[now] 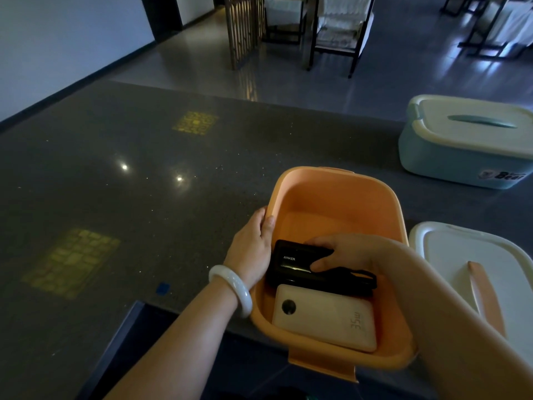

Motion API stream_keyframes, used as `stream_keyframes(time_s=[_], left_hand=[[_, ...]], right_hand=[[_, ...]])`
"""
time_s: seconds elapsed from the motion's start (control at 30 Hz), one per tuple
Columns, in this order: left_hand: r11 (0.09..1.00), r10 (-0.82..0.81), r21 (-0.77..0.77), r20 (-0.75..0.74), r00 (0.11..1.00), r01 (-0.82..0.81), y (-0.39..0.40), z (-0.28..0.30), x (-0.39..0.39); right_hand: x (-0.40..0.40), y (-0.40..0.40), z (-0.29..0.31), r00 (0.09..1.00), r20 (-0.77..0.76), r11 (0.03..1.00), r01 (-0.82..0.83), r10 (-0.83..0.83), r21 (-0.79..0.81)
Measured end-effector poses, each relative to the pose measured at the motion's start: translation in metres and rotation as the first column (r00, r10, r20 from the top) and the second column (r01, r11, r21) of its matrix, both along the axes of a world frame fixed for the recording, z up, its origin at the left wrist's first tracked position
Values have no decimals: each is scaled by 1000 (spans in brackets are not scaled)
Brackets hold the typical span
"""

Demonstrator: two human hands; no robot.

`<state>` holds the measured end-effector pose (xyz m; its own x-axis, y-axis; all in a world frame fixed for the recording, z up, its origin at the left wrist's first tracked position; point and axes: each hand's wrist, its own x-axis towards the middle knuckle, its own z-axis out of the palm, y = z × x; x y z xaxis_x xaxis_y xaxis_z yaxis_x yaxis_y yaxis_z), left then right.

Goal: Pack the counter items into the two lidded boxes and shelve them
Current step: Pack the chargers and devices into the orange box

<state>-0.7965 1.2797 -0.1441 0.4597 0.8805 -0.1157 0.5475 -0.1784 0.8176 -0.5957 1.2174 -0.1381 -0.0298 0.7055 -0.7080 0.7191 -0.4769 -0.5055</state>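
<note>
Room: dim hall; chairs [337, 27] and a wooden screen [242, 27] along the top of the frame.
Counter [138, 180]: dark polished stone filling the left and centre, with two yellowish light patches.
Blue box [461, 148]: upper right, white lid seated; contents hidden, right side cut off by the frame edge.
Orange box [337, 197]: lower centre, open, at the counter's near edge.
White lid [467, 264]: right edge, lying just beside the orange box, partly cropped.
White power bank [326, 319]: flat in the near end of the orange box.
Black power bank [291, 264]: inside the orange box, just beyond the white one; its dark cable is hard to make out.
Left hand [253, 243]: fingers curled over the orange box's left rim, steadying it.
Right hand [343, 252]: fingers closed round the black power bank.
Progress: judged late in packing; no loose items show on the counter. Lidding the orange box and shelving both remain. No shelf in view.
</note>
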Motion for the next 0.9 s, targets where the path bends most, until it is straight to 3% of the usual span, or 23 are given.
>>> stream_keyframes(time_s=[0.53, 0.9], left_hand=[[1000, 9, 13, 49, 999, -10, 2, -5, 2], [1000, 3, 10, -5, 1000, -3, 1, -2, 0]], right_hand=[[-2, -1, 8, 999, 16, 999, -27, 28, -34], [-5, 0, 6, 1000, 0, 1000, -19, 19, -21]])
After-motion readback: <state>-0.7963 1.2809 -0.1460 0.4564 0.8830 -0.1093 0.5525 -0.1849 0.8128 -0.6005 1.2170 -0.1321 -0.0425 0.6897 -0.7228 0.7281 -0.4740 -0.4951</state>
